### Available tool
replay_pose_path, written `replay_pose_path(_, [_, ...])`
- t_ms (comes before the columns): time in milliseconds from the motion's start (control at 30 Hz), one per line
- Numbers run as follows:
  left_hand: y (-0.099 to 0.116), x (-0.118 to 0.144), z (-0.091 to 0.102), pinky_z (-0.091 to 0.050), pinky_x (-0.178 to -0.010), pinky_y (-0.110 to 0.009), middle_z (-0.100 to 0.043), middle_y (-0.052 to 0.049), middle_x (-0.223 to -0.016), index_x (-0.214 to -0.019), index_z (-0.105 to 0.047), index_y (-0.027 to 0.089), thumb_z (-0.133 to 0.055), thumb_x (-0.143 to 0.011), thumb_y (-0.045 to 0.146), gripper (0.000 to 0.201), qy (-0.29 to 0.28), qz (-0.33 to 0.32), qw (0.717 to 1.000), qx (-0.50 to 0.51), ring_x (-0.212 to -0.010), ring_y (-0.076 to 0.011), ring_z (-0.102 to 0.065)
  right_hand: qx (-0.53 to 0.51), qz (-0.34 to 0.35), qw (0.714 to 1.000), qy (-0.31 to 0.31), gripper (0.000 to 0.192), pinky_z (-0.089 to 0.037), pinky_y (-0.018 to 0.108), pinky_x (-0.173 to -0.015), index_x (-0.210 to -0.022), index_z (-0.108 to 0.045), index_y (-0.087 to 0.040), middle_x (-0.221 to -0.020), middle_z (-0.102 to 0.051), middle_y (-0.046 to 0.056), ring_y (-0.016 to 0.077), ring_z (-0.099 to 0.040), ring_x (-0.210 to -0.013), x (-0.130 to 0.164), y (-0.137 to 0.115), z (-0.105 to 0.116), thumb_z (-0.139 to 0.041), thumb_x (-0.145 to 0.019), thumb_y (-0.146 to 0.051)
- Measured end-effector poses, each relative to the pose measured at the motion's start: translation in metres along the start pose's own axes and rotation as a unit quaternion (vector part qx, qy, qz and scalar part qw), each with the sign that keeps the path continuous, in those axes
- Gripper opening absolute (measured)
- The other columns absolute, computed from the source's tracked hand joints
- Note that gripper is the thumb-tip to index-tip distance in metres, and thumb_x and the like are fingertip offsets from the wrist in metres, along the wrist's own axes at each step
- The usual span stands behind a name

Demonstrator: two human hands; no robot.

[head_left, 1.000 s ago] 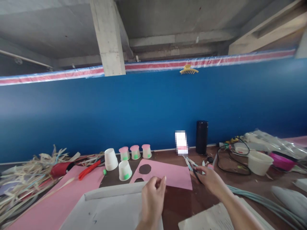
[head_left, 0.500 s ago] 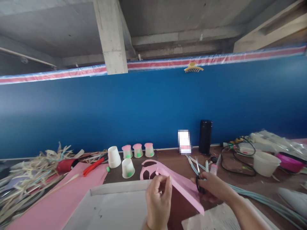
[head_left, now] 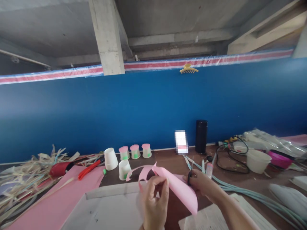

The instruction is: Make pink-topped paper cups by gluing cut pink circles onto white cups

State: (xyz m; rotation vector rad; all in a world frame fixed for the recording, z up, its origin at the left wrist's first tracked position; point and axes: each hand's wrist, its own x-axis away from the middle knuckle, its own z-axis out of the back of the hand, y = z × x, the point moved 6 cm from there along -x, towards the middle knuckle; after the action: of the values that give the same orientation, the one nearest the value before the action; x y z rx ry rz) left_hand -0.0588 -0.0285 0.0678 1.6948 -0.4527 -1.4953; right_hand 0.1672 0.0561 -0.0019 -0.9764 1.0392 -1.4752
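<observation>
Pink paper [head_left: 181, 189] slants between the left hand [head_left: 155, 200], pinching it, and right hand [head_left: 201, 182], gripping scissors [head_left: 189, 178].

Cups w/ grn patch [head_left: 124, 168]: 4, incl. 3 pink-topped. Hands [head_left: 155, 201]: 2. Scissors [head_left: 189, 178]: 1 pr. Held pink sheet [head_left: 181, 188]: 1. Blk flask [head_left: 201, 136]: 1. Yel. clip [head_left: 188, 68]: 1.

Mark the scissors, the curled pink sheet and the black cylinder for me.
Scissors [head_left: 189, 177]: head view, on the black handle.
Curled pink sheet [head_left: 181, 189]: head view, on its broad curled part.
Black cylinder [head_left: 201, 136]: head view, on the middle of its side.
</observation>
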Motion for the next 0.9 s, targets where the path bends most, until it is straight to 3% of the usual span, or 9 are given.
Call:
replay_pose_path(100, [-0.005,0.001,-0.002,-0.051,-0.064,-0.024,-0.066,-0.006,-0.081,-0.085,-0.065,0.018,-0.063,-0.078,0.032,0.016,-0.008,0.029,0.999,0.022,-0.071,-0.0160,-0.062,-0.093,0.007,0.995,0.037,0.030,-0.039,0.020,-0.035,-0.079,-0.048,-0.023,-0.045,-0.050,-0.009,0.0108,-0.049,-0.035,-0.006,-0.006,0.006,-0.070,-0.061,-0.032])
replay_pose_path(200, [-0.016,0.001,-0.005,-0.050,-0.062,-0.023,-0.062,-0.003,-0.074,-0.081,-0.061,0.018,-0.066,-0.075,0.035,0.019,0.005,0.084,0.995,0.050,-0.065,-0.0144,-0.060,-0.163,0.040,0.983,0.079,0.041,-0.048,0.021,-0.046,-0.091,-0.046,-0.025,-0.060,-0.058,-0.008,0.0104,-0.056,-0.047,-0.003,-0.020,0.023,-0.073,-0.062,-0.035])
replay_pose_path(333, [-0.038,-0.001,-0.008,-0.048,-0.055,-0.021,-0.058,0.001,-0.066,-0.078,-0.054,0.018,-0.074,-0.067,0.037,0.030,0.058,0.203,0.970,0.120,-0.057,-0.0116,-0.057,-0.272,0.133,0.938,0.171,0.044,-0.051,0.021,-0.054,-0.094,-0.049,-0.025,-0.072,-0.063,-0.005,0.0112,-0.061,-0.059,0.011,-0.040,0.045,-0.077,-0.063,-0.037])
replay_pose_path(433, [-0.055,0.003,-0.021,-0.050,-0.058,-0.023,-0.064,-0.002,-0.070,-0.085,-0.055,0.016,-0.078,-0.063,0.036,0.037,0.049,0.332,0.910,0.244,-0.062,-0.0143,-0.062,-0.291,0.155,0.918,0.219,0.046,-0.050,0.021,-0.051,-0.093,-0.051,-0.024,-0.071,-0.064,-0.004,0.0116,-0.061,-0.058,0.017,-0.045,0.049,-0.079,-0.059,-0.039])
replay_pose_path(567, [-0.060,0.014,-0.037,-0.054,-0.072,-0.027,-0.068,-0.010,-0.088,-0.092,-0.059,0.012,-0.074,-0.070,0.032,0.033,0.029,0.469,0.788,0.398,-0.077,-0.0169,-0.066,-0.274,0.150,0.917,0.248,0.047,-0.047,0.018,-0.046,-0.093,-0.052,-0.023,-0.069,-0.063,-0.004,0.0096,-0.057,-0.053,0.020,-0.046,0.049,-0.080,-0.058,-0.039])
replay_pose_path(633, [-0.059,0.019,-0.041,-0.054,-0.071,-0.025,-0.068,-0.011,-0.089,-0.093,-0.060,0.011,-0.072,-0.072,0.034,0.034,0.019,0.515,0.743,0.428,-0.076,-0.0158,-0.066,-0.271,0.151,0.917,0.252,0.046,-0.047,0.018,-0.046,-0.093,-0.052,-0.023,-0.069,-0.062,-0.004,0.0095,-0.057,-0.053,0.021,-0.046,0.050,-0.079,-0.059,-0.038])
replay_pose_path(733, [-0.051,0.021,-0.047,-0.054,-0.070,-0.025,-0.068,-0.011,-0.095,-0.102,-0.060,0.012,-0.070,-0.075,0.032,0.035,-0.023,0.515,0.711,0.478,-0.077,-0.0153,-0.065,-0.272,0.151,0.915,0.256,0.046,-0.049,0.019,-0.048,-0.094,-0.052,-0.023,-0.070,-0.062,-0.003,0.0104,-0.058,-0.055,0.020,-0.045,0.051,-0.079,-0.060,-0.039])
replay_pose_path(900, [-0.043,0.019,-0.049,-0.051,-0.076,-0.029,-0.066,-0.009,-0.105,-0.110,-0.057,0.017,-0.066,-0.075,0.015,0.036,-0.060,0.466,0.706,0.530,-0.087,-0.0170,-0.064,-0.273,0.151,0.929,0.197,0.046,-0.053,0.023,-0.056,-0.094,-0.051,-0.023,-0.077,-0.063,-0.001,0.0138,-0.061,-0.066,0.015,-0.044,0.041,-0.078,-0.062,-0.041])
